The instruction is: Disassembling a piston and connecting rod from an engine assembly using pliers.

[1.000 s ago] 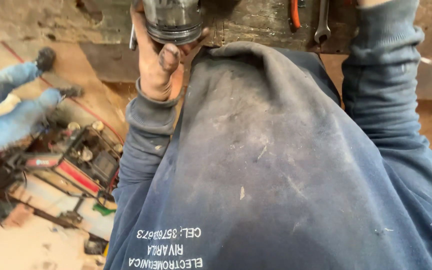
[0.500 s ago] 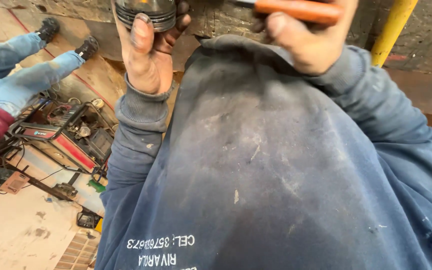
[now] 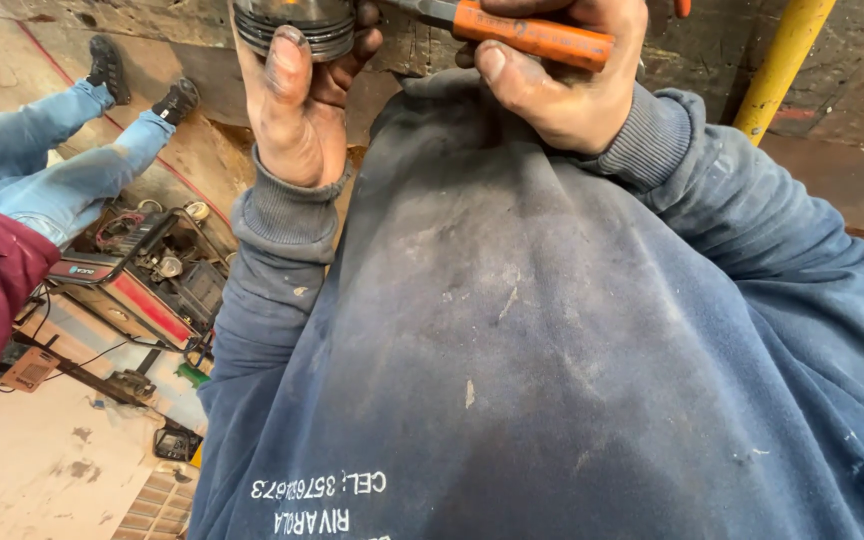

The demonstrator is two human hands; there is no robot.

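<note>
Dusty floor (image 3: 42, 470), red-framed machine (image 3: 137, 275) on it

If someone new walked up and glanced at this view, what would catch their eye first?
Most likely the two grimy hands at the top: the left hand grips a ridged metal cylinder, and the right hand holds an orange-handled tool beside it. Below them a dusty blue sweatshirt fills most of the frame. At far left, another person's legs in jeans lie above a red machine.
</note>
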